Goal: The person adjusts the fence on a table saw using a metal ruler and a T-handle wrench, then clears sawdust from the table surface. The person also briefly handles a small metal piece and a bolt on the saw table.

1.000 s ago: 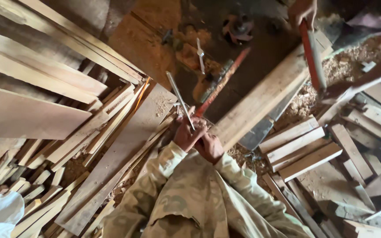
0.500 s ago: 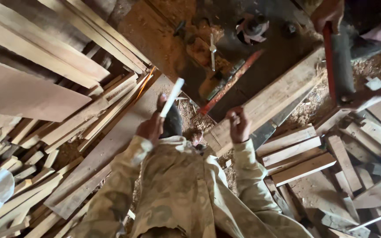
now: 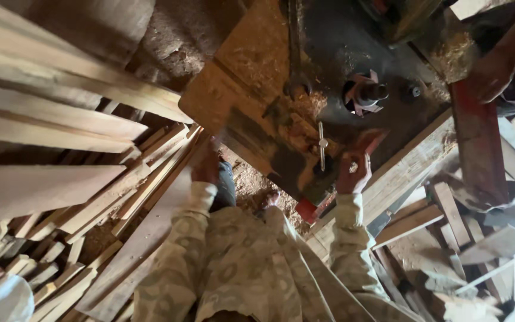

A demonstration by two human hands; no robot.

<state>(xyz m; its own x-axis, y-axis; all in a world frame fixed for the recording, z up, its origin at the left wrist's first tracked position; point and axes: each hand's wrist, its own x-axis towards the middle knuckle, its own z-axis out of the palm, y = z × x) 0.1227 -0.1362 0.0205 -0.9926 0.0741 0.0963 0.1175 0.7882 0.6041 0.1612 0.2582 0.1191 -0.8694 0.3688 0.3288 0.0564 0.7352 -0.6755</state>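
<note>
My right hand [image 3: 353,173] is curled around a red bar [image 3: 306,209] that runs under the edge of a dusty machine table [image 3: 239,95]; the hand hides the middle of the bar. A small metal pin [image 3: 322,146] lies on the table just left of that hand. My left hand [image 3: 205,168] rests on a long wooden plank [image 3: 144,238] beside the table. Its fingers are turned away, and the thin strip it held earlier is out of sight. Both arms wear pale patterned sleeves.
A spanner [image 3: 294,53] and a spindle with a rag [image 3: 368,92] sit on the table. Another person's hand [image 3: 491,74] holds a red metal beam [image 3: 477,143] at the right. Stacked planks [image 3: 61,119] fill the left; offcuts [image 3: 442,226] litter the right.
My hands, together a second ago, have moved apart. The left has gone down to the plank without the thin strip. The right has reached forward to the red bar, and the view has moved closer to the table.
</note>
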